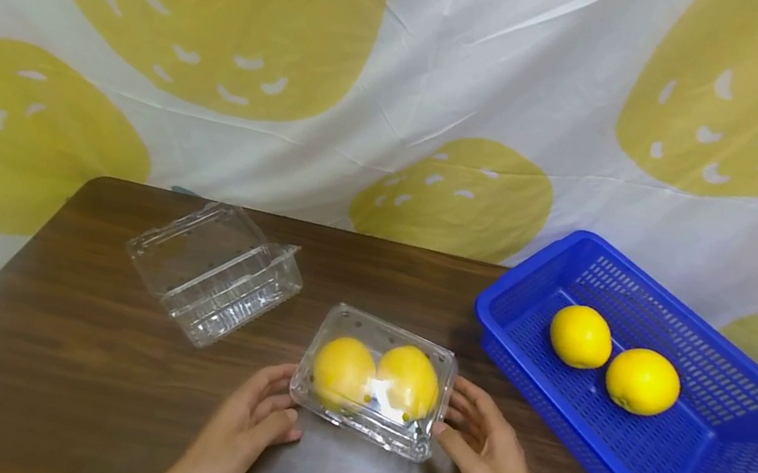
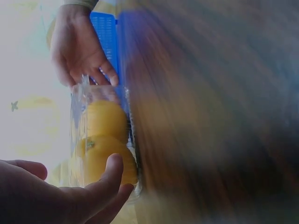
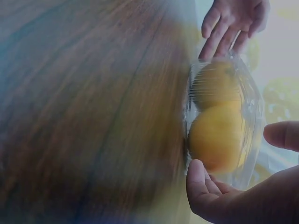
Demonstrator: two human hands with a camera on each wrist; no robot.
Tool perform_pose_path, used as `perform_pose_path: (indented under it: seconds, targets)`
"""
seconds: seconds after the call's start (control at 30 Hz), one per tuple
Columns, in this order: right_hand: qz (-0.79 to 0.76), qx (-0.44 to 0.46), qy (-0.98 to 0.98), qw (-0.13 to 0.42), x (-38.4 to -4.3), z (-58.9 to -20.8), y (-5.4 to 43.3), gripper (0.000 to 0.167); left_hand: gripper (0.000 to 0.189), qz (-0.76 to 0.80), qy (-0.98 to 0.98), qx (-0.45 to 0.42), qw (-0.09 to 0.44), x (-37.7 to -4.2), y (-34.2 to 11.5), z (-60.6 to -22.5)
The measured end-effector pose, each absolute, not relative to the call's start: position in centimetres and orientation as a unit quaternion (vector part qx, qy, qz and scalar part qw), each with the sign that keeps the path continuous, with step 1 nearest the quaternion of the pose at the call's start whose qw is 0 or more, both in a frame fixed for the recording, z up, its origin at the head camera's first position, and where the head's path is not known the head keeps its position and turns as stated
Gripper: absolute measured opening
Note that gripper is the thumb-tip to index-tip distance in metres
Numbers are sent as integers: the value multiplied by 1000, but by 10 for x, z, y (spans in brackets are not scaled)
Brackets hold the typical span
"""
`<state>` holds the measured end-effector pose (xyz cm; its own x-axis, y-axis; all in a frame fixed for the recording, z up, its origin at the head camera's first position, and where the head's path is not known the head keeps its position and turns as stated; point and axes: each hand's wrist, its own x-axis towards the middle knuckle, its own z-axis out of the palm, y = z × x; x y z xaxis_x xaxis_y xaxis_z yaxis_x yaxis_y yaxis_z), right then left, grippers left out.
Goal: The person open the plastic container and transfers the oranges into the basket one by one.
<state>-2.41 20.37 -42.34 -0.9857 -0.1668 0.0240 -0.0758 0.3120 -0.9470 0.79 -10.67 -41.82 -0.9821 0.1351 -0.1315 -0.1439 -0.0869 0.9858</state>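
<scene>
A clear plastic clamshell box (image 1: 364, 424) with its lid down stands on the table in front of me, with two yellow lemons (image 1: 343, 372) inside. My left hand (image 1: 249, 421) is at the left end of the box, its fingertips right against the side. At the opposite end, my right hand (image 1: 495, 451) has its fingers spread along the wall and its thumb near the front corner. Both wrist views show the lemons through the plastic, and the fingers (image 2: 114, 172) beside the box are loosely extended rather than wrapped round it.
A second clamshell box (image 1: 229, 286), lid up, lies at the back left of the brown wooden table (image 1: 59, 366). On the right is a blue plastic basket (image 1: 706, 451) holding two more lemons (image 1: 642, 382). A lemon-print cloth (image 1: 449, 97) hangs behind the table.
</scene>
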Motion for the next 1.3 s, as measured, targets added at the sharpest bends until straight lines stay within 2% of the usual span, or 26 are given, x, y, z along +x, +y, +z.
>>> perform_pose_path:
  seconds: [0.37, 1.3]
  targets:
    - [-582, -98, 806, 40, -30, -426, 204, 66, 60, 744, 661, 12, 99, 15, -107, -423]
    - [-585, -110, 801, 64, -41, -423, 203, 61, 53, 735, 668, 32, 111, 18, -115, -428]
